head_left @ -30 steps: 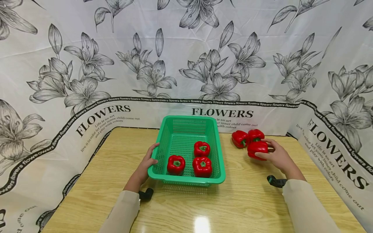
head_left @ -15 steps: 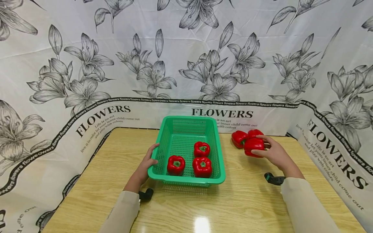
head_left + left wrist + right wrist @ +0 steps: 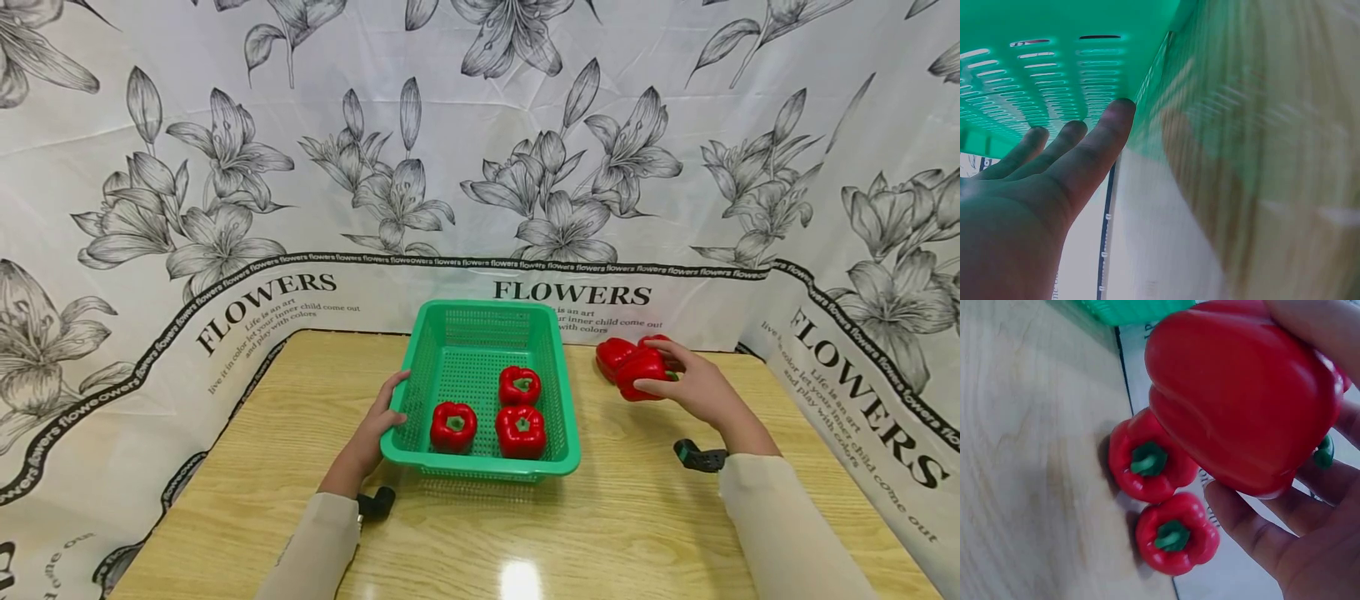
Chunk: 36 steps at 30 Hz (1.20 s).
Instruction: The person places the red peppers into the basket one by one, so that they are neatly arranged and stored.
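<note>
Wooden tabletop beneath outstretched right hand, fingers around red pepper.

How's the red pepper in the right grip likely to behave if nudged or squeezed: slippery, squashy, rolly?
Probably a bit slippery: the red pepper has smooth, glossy skin. Likely fairly firm: no obvious squashing shows in the right grip. On its side it may roll, though its grooved lobes could make that uneven.
</note>
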Tool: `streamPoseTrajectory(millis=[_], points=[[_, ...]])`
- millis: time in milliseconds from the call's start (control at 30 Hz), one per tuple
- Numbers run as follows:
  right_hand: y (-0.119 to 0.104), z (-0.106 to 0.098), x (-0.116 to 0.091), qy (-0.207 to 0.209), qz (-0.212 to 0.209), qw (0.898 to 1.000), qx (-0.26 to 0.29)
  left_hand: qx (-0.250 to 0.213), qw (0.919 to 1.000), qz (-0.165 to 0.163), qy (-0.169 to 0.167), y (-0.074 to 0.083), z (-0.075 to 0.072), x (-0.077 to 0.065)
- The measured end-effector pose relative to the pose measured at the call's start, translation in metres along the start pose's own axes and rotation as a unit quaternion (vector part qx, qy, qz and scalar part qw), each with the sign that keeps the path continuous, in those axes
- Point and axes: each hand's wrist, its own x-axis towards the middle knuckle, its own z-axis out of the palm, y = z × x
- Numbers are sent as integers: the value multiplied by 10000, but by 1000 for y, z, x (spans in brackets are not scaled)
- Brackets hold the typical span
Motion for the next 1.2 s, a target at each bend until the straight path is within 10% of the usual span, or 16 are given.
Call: streamPoseTrajectory(millis=[1200], points=[[-75,3,4,-272,-1208,9889,-824,44,10000,23,-48,-4,-2,1]])
